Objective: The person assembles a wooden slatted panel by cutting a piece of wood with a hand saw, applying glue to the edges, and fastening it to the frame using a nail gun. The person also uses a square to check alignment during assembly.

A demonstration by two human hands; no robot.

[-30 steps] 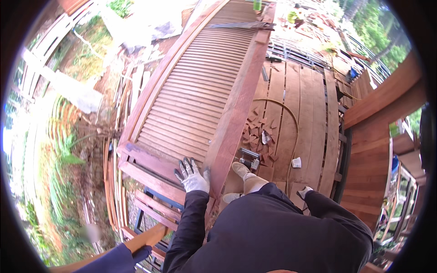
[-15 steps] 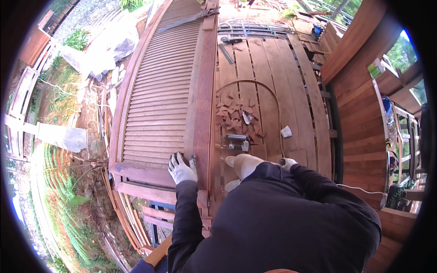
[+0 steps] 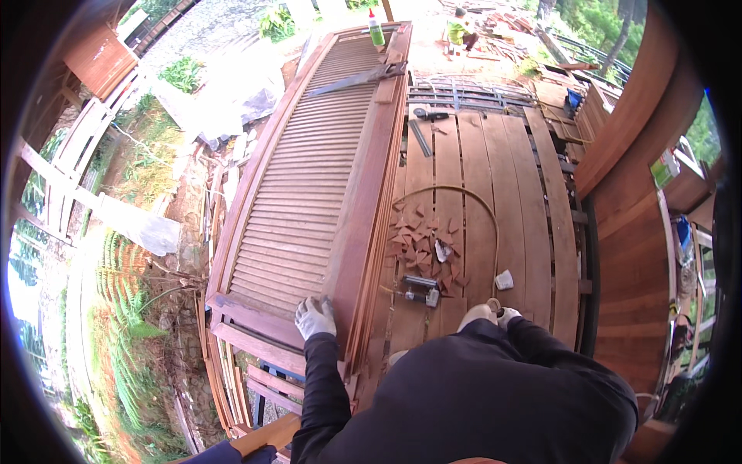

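My left hand [image 3: 315, 319], in a white and grey work glove, lies flat with its fingers stretched out on the near end of a louvred wooden shutter door [image 3: 369, 224]. Low beside my right knee, my gloved right hand [image 3: 508, 315] is closed around a tan air hose [image 3: 488, 205], its fingers partly hidden. That hose loops over the plank deck. A nail gun [image 3: 421, 291] lies on the planks right of the door. Farther along the door rests a handsaw [image 3: 359, 79], and a green glue bottle with a red tip [image 3: 376, 32] stands at its far end.
Triangular wood offcuts [image 3: 423, 241] are heaped on the plank deck [image 3: 514, 178], near a small white block [image 3: 504, 280]. A black power tool [image 3: 430, 115] lies farther off. A wooden wall [image 3: 630, 286] rises at right; another person [image 3: 461, 32] sits far away.
The view has tilted up, bringing the glue bottle and the distant person fully into sight. My left hand stays on the door's near end. My right hand remains low at the hose.
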